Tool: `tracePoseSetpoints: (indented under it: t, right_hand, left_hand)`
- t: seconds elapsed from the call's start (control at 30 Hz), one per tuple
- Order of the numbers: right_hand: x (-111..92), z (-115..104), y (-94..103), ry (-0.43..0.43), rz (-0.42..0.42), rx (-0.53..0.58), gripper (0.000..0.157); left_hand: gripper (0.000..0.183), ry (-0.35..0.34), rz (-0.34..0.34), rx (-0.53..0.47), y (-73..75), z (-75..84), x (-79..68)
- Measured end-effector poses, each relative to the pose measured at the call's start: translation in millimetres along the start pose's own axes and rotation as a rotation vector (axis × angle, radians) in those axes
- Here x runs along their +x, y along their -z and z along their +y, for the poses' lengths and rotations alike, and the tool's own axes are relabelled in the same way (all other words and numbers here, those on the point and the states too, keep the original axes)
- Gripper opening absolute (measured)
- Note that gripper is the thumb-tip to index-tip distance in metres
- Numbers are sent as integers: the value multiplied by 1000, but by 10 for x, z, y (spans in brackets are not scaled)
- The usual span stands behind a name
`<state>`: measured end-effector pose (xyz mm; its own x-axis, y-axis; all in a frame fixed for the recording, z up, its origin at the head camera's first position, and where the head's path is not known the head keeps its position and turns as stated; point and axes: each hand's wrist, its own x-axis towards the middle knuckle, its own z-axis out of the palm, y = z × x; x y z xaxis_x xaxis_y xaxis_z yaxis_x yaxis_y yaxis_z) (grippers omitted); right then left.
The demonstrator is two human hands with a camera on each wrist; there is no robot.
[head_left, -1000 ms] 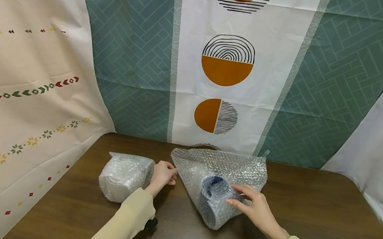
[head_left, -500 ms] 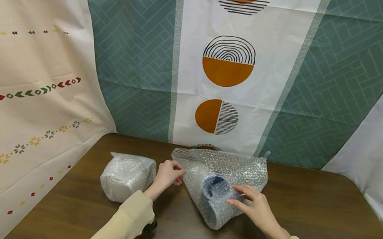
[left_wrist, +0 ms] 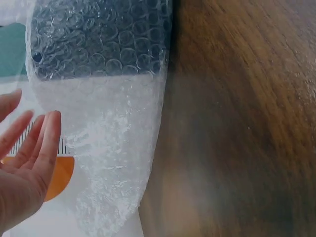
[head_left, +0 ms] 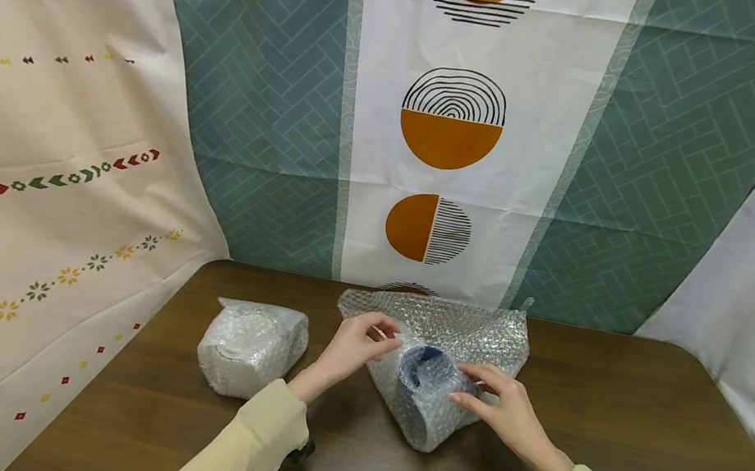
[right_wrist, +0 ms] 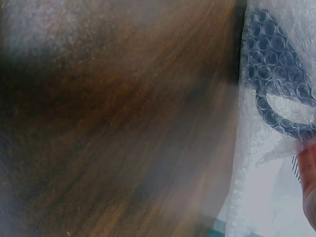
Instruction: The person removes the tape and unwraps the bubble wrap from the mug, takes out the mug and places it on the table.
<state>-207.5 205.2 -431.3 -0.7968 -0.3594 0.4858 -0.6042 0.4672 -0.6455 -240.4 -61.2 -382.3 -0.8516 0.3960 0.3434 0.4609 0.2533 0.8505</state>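
A dark blue mug (head_left: 424,397) lies on its side, partly rolled in a sheet of bubble wrap (head_left: 467,326) that spreads out behind it. Its handle (right_wrist: 269,111) shows through the bubbles in the right wrist view. My right hand (head_left: 509,412) holds the wrapped mug from the right, thumb and fingers bent over the wrap. Just left of the mug, my left hand (head_left: 354,348) hovers by the wrap with nothing in it. In the left wrist view its fingers (left_wrist: 47,143) are extended and loosely bent, apart from the wrapped mug.
A second bundle of bubble wrap (head_left: 251,349) sits at the left of the brown wooden table (head_left: 623,427); its contents cannot be made out. Patterned cloths (head_left: 276,127) hang behind and at both sides of the table.
My left hand has moved right, away from the wrapped bundle at left and over the wrap's left side, close to the mug. My right hand and the mug have stayed in place.
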Motion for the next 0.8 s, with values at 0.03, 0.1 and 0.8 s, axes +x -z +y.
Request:
tracePoseSetpoints:
  t: [0.03,0.1,0.8]
  right_hand:
    - [0,-2,0,1,1,-2,41]
    - [4,-16,0,0,3,-7,41]
    - [56,-428,94,-6,-6,17,37]
  left_hand:
    - [22,-20,-7,9,7,54,-15]
    - [21,-53,-24,26,18,142,-42]
    - [46,-258,-197,95,-49,50,-125]
